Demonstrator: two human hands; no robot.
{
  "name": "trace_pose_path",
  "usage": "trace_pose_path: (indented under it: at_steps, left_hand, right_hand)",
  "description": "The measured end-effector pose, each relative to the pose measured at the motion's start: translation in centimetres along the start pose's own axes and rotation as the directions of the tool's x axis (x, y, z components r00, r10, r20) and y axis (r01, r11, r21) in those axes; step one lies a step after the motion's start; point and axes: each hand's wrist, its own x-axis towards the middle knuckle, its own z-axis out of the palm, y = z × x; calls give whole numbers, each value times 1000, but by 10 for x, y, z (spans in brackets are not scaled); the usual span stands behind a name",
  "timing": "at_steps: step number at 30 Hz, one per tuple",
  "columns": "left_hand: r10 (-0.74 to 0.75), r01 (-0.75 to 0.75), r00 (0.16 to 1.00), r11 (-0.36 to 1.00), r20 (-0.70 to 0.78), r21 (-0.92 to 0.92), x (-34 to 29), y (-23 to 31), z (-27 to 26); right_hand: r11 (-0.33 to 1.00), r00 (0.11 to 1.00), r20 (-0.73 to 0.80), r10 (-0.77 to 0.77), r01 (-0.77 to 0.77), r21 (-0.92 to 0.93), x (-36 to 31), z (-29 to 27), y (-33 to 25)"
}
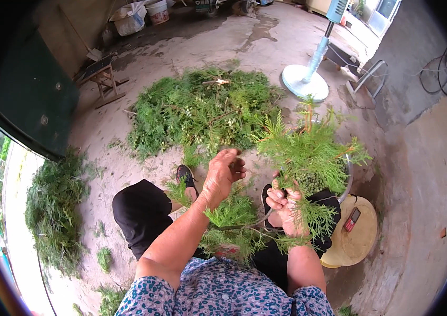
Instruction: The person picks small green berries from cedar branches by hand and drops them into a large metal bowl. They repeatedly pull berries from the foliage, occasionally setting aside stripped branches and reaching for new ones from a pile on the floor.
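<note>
Green cypress-like sprigs fill most of the scene. The right hand (285, 206) is closed around the stem of a leafy branch (310, 150), holding it upright so that its feathery top fans out above the knees. The left hand (223, 171) is raised just beside that branch, its fingers (236, 169) curled loosely and pinching at the foliage; whether they actually grip a twig cannot be told. More cut sprigs (234, 221) lie across the person's lap, between the two forearms, resting on black trousers (141, 210). A black shoe (185, 174) shows below the left hand.

Behind the held branch stands a metal basin (347, 181) holding small green bits, partly hidden by the foliage. Just to its right, a round yellowish stool (357, 239) carries a small red device (352, 219). On the concrete floor (128, 131) ahead lies a big heap of green clippings (202, 110), and a second heap (52, 210) lies well apart on the person's left. Farther off stand a pedestal fan (307, 73), a small wooden stool (105, 79) and a white bucket (157, 10).
</note>
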Motion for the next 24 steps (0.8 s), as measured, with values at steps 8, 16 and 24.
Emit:
trace_pose_path:
  at_steps: [8, 16, 24]
  left_hand:
    - [10, -37, 992, 975, 124, 217, 17, -6, 17]
    - [-107, 85, 961, 992, 256, 95, 25, -15, 21]
    - [-107, 76, 972, 986, 211, 150, 14, -13, 16]
  right_hand:
    - [992, 992, -123, -26, 11, -122, -2, 15, 5]
    - [990, 993, -115, -12, -4, -138, -1, 15, 8]
    - [993, 998, -58, -18, 12, -113, 0, -2, 5]
